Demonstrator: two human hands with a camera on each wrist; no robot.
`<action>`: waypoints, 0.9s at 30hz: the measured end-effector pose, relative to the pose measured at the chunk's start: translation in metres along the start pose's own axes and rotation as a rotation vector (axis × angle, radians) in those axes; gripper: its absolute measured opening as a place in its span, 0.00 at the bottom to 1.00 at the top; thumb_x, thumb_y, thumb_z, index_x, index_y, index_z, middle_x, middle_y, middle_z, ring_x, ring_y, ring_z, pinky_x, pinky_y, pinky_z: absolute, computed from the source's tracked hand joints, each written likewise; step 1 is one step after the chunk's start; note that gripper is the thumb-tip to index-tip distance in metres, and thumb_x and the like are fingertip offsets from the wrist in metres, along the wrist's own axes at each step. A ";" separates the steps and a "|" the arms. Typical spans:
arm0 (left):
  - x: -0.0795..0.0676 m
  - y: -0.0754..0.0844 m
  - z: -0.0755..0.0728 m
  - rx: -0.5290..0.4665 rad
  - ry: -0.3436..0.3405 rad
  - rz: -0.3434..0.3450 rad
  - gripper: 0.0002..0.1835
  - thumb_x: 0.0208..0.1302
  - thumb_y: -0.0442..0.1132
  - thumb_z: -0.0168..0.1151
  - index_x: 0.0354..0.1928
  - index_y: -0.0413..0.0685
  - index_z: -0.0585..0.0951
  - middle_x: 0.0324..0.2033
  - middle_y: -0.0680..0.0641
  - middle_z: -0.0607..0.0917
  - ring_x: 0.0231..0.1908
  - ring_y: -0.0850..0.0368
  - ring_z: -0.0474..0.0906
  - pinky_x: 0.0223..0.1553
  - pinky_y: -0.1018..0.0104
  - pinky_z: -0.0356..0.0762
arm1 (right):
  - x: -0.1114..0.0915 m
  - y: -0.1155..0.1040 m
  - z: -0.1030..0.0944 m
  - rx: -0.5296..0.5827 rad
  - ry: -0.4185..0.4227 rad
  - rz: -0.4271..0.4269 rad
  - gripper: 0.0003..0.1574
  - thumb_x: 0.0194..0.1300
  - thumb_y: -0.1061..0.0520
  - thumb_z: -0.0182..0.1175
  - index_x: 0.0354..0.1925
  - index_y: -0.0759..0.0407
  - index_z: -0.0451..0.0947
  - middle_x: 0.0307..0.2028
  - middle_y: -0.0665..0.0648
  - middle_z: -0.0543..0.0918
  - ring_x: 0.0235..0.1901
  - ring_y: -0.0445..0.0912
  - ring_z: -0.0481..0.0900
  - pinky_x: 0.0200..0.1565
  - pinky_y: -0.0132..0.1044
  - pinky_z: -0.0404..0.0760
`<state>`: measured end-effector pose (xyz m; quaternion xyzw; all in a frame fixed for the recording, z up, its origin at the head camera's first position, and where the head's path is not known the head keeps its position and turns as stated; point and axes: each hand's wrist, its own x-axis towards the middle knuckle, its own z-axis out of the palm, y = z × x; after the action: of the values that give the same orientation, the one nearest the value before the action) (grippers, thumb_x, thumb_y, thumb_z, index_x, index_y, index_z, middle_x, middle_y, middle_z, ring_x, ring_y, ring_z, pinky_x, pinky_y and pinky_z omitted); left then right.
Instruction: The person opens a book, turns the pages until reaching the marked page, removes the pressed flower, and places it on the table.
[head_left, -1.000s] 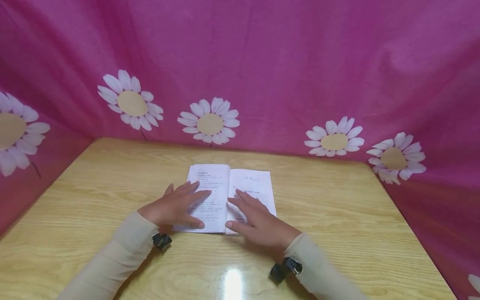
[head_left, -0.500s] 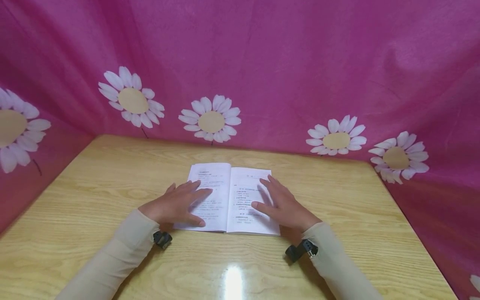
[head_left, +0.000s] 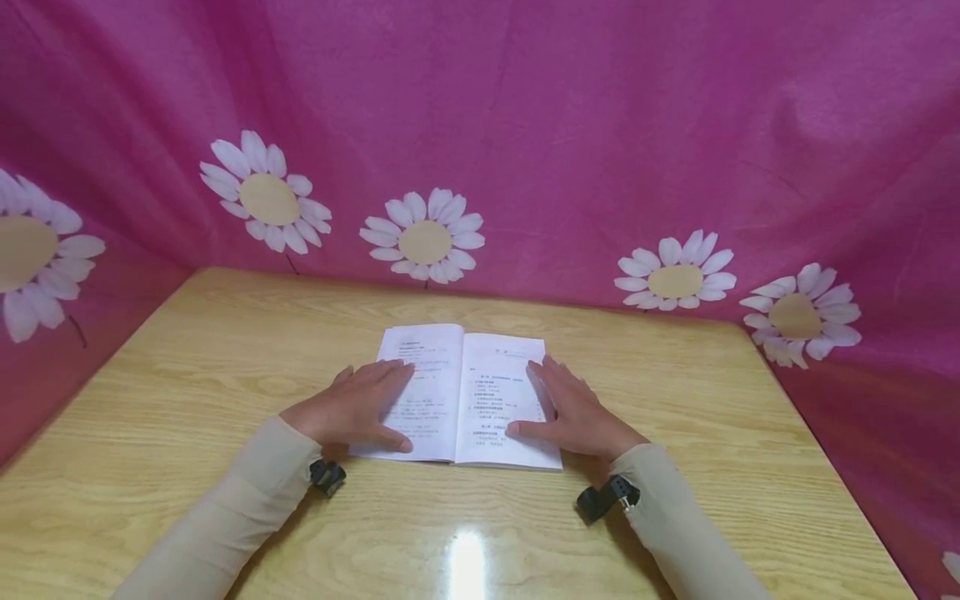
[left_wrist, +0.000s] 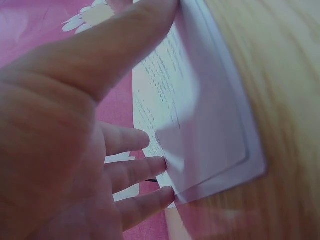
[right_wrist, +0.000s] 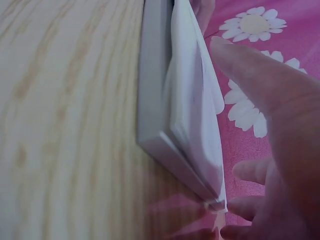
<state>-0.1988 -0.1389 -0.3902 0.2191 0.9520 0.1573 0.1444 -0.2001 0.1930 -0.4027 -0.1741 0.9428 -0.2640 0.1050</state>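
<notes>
An open book [head_left: 495,400] lies on the wooden table, with printed text on both white pages. My left hand [head_left: 352,410] rests on the left page, fingers spread and thumb near the lower part of the page. In the left wrist view, the fingertips of that hand [left_wrist: 135,172] touch the page's outer edge. Over the outer side of the right page is my right hand [head_left: 585,417], its fingers extended. The right wrist view shows the book's page block [right_wrist: 195,100] from the side, with the right hand [right_wrist: 280,130] beside it and the thumb above the page.
The wooden table [head_left: 225,350] extends around the book on all sides. A pink cloth [head_left: 525,125] with white daisies hangs behind and at the sides of it. Both wrists carry a black strapped device, and light reflects off the table's near part.
My right hand has moved right, from near the book's middle to the outer side of the right page, uncovering its text. My left hand stays on the left page, its fingers now closer together.
</notes>
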 end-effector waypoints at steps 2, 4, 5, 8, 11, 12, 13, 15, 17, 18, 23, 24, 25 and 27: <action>0.000 0.000 -0.001 0.012 0.002 0.002 0.61 0.43 0.65 0.73 0.75 0.48 0.54 0.74 0.44 0.55 0.72 0.42 0.48 0.68 0.35 0.40 | 0.001 -0.001 0.001 -0.032 -0.003 -0.006 0.72 0.46 0.22 0.63 0.76 0.51 0.45 0.76 0.57 0.42 0.75 0.56 0.37 0.69 0.60 0.39; 0.000 0.001 -0.001 0.027 0.000 0.002 0.60 0.43 0.66 0.72 0.75 0.47 0.55 0.73 0.43 0.56 0.72 0.42 0.49 0.68 0.35 0.41 | 0.001 -0.001 0.001 -0.056 -0.005 -0.007 0.72 0.46 0.22 0.63 0.76 0.52 0.45 0.76 0.57 0.43 0.75 0.56 0.37 0.70 0.60 0.37; 0.000 0.001 -0.002 0.035 -0.002 0.002 0.60 0.44 0.66 0.72 0.75 0.46 0.56 0.73 0.43 0.56 0.72 0.42 0.49 0.68 0.35 0.41 | 0.002 -0.001 0.002 -0.067 -0.006 -0.005 0.72 0.46 0.22 0.63 0.76 0.52 0.45 0.76 0.57 0.44 0.74 0.57 0.37 0.69 0.60 0.37; 0.000 0.002 -0.002 0.053 -0.004 0.012 0.59 0.45 0.66 0.71 0.74 0.45 0.57 0.73 0.42 0.56 0.72 0.41 0.49 0.67 0.35 0.42 | 0.002 -0.001 0.002 -0.081 -0.010 -0.005 0.72 0.46 0.22 0.63 0.76 0.52 0.45 0.76 0.58 0.43 0.74 0.57 0.37 0.69 0.61 0.36; -0.001 0.001 -0.002 0.070 -0.004 0.015 0.58 0.45 0.67 0.70 0.73 0.44 0.58 0.73 0.41 0.56 0.72 0.41 0.49 0.67 0.35 0.43 | 0.001 -0.002 0.003 -0.085 -0.015 -0.002 0.72 0.47 0.22 0.63 0.77 0.52 0.44 0.76 0.58 0.43 0.74 0.57 0.36 0.69 0.61 0.36; -0.001 0.001 -0.002 0.072 -0.002 0.018 0.58 0.46 0.67 0.70 0.73 0.44 0.58 0.73 0.41 0.57 0.72 0.41 0.50 0.67 0.35 0.44 | 0.001 -0.002 0.002 -0.085 -0.017 0.000 0.72 0.47 0.22 0.63 0.77 0.52 0.44 0.76 0.58 0.42 0.74 0.57 0.36 0.69 0.60 0.36; -0.001 0.001 -0.002 0.073 -0.001 0.021 0.58 0.46 0.67 0.70 0.73 0.44 0.58 0.73 0.41 0.57 0.72 0.41 0.50 0.67 0.35 0.44 | 0.001 -0.002 0.002 -0.087 -0.018 0.001 0.72 0.47 0.22 0.63 0.77 0.52 0.44 0.76 0.58 0.42 0.74 0.58 0.36 0.69 0.60 0.36; -0.001 0.001 -0.002 0.078 0.000 0.022 0.58 0.46 0.67 0.70 0.73 0.44 0.58 0.73 0.41 0.57 0.72 0.41 0.50 0.67 0.35 0.44 | 0.001 -0.003 0.002 -0.086 -0.018 0.001 0.72 0.47 0.22 0.63 0.77 0.52 0.44 0.76 0.58 0.42 0.74 0.58 0.36 0.69 0.60 0.36; -0.001 0.001 -0.002 0.078 0.003 0.026 0.58 0.46 0.67 0.70 0.73 0.43 0.59 0.73 0.41 0.57 0.72 0.41 0.50 0.67 0.35 0.45 | 0.000 -0.004 0.002 -0.088 -0.018 0.000 0.72 0.47 0.22 0.63 0.77 0.52 0.44 0.76 0.58 0.42 0.74 0.58 0.36 0.69 0.60 0.36; -0.001 0.001 -0.003 0.078 0.003 0.027 0.57 0.46 0.67 0.70 0.73 0.43 0.59 0.73 0.41 0.57 0.72 0.41 0.50 0.67 0.35 0.45 | 0.000 -0.004 0.002 -0.088 -0.016 -0.002 0.72 0.47 0.23 0.63 0.77 0.52 0.44 0.76 0.58 0.42 0.74 0.58 0.36 0.69 0.60 0.37; -0.001 0.002 -0.003 0.074 0.002 0.025 0.57 0.47 0.66 0.70 0.73 0.43 0.59 0.73 0.41 0.57 0.72 0.41 0.50 0.67 0.35 0.45 | 0.001 -0.004 0.003 -0.087 -0.010 0.000 0.72 0.47 0.23 0.64 0.77 0.52 0.44 0.76 0.57 0.43 0.74 0.59 0.37 0.69 0.61 0.37; -0.001 0.001 -0.002 0.074 0.000 0.023 0.57 0.47 0.66 0.70 0.73 0.43 0.58 0.73 0.41 0.56 0.72 0.41 0.49 0.67 0.35 0.44 | 0.001 -0.003 0.003 -0.087 -0.009 0.004 0.72 0.46 0.23 0.64 0.77 0.51 0.44 0.76 0.57 0.43 0.74 0.58 0.37 0.69 0.60 0.37; -0.001 0.001 -0.002 0.071 0.000 0.025 0.57 0.47 0.66 0.70 0.73 0.43 0.58 0.73 0.41 0.56 0.72 0.41 0.49 0.67 0.35 0.44 | 0.001 -0.003 0.003 -0.087 -0.009 0.007 0.72 0.46 0.23 0.65 0.77 0.51 0.44 0.76 0.57 0.44 0.74 0.58 0.37 0.69 0.60 0.37; -0.001 0.001 -0.001 0.068 0.000 0.026 0.57 0.47 0.66 0.70 0.73 0.43 0.58 0.73 0.41 0.56 0.72 0.41 0.49 0.67 0.36 0.44 | 0.002 -0.003 0.004 -0.088 -0.008 0.010 0.73 0.45 0.22 0.65 0.77 0.51 0.45 0.76 0.57 0.44 0.74 0.59 0.37 0.69 0.61 0.36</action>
<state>-0.1979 -0.1391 -0.3889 0.2363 0.9539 0.1266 0.1349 -0.2001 0.1879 -0.4048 -0.1748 0.9540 -0.2208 0.1023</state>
